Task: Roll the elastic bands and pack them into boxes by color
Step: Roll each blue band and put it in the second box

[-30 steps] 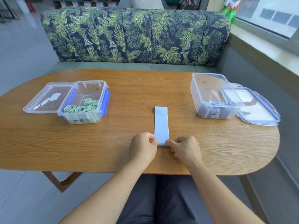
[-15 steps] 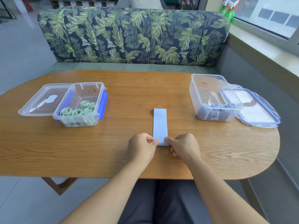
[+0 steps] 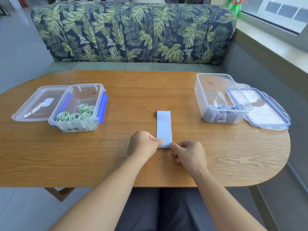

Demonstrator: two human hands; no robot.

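A pale blue elastic band (image 3: 164,126) lies flat on the wooden table (image 3: 133,90), its length running away from me. My left hand (image 3: 143,144) pinches the band's near left corner and my right hand (image 3: 188,153) pinches its near right corner. On the left stands a clear box (image 3: 78,90) with blue clips holding several rolled green bands (image 3: 75,115). On the right stands another clear box (image 3: 215,90) holding several rolled blue bands (image 3: 226,107).
The left box's clear lid (image 3: 40,104) lies beside it on the table. A blue-rimmed lid (image 3: 260,109) leans against the right box. A leaf-patterned sofa back (image 3: 133,30) lies behind the table, and a window sill (image 3: 273,42) runs along the right.
Both hands stay at the band's near end; the fingertips have closed in slightly on its corners. The view has shifted a little.
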